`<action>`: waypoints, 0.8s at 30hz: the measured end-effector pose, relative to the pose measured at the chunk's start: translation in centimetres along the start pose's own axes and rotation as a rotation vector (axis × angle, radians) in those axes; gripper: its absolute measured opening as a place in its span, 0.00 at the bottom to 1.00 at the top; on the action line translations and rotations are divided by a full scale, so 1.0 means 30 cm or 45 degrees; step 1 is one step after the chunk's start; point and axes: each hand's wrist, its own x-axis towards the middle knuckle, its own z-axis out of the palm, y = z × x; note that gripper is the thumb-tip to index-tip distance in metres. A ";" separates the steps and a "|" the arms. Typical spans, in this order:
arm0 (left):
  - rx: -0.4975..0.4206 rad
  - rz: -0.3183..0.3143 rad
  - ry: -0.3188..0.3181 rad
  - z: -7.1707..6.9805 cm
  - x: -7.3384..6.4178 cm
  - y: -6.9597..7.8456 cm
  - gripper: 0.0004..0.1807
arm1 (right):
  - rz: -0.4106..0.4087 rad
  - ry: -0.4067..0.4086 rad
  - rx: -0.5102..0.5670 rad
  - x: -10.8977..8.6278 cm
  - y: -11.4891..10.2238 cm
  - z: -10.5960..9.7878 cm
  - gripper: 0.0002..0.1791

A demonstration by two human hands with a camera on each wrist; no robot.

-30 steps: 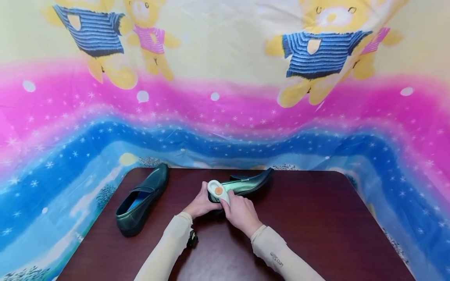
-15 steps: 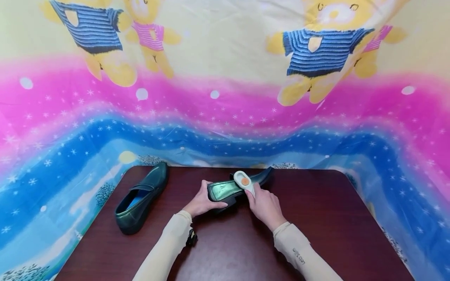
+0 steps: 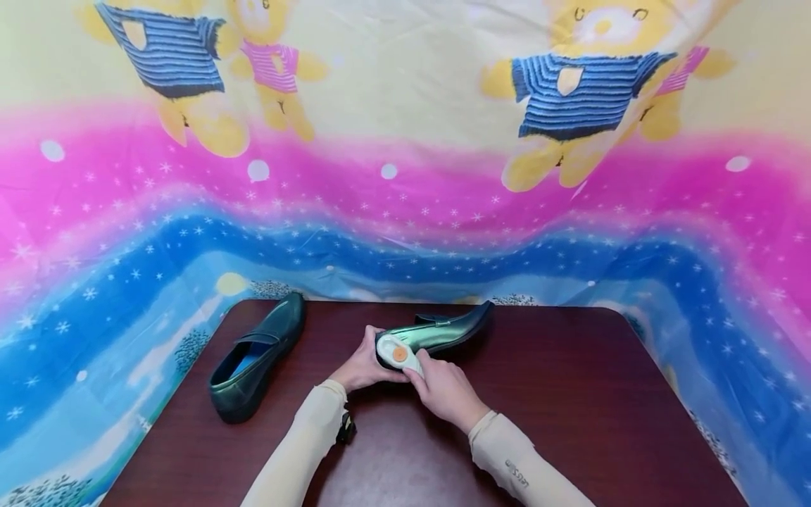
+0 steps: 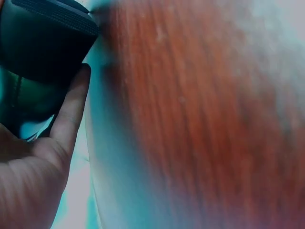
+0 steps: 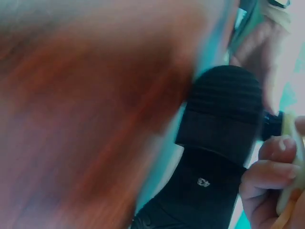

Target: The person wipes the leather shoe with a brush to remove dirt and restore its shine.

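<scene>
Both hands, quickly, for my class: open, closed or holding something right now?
Left hand: holding the dark shoe by its heel end.
Right hand: holding the white tool with an orange spot.

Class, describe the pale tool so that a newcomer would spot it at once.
At the reddish-brown table, look near the middle of the far edge for the dark shoe whose heel end the left hand grips. At that end, the right hand holds the pale, rounded tool. Its orange disc sets it apart from that shoe and the other shoe at the left.
</scene>
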 end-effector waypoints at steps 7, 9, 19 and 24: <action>0.037 0.000 -0.039 0.025 0.013 0.011 0.54 | 0.085 0.088 -0.060 -0.038 0.086 -0.023 0.15; 0.043 -0.026 -0.050 0.029 0.011 0.011 0.55 | 0.145 0.124 -0.085 -0.054 0.134 -0.047 0.15; 0.068 -0.091 -0.039 -0.007 -0.011 0.023 0.58 | 0.293 0.118 -0.040 -0.059 0.209 -0.112 0.14; 0.076 -0.088 -0.030 -0.008 -0.016 0.021 0.57 | 0.151 0.061 0.005 -0.056 0.128 -0.062 0.12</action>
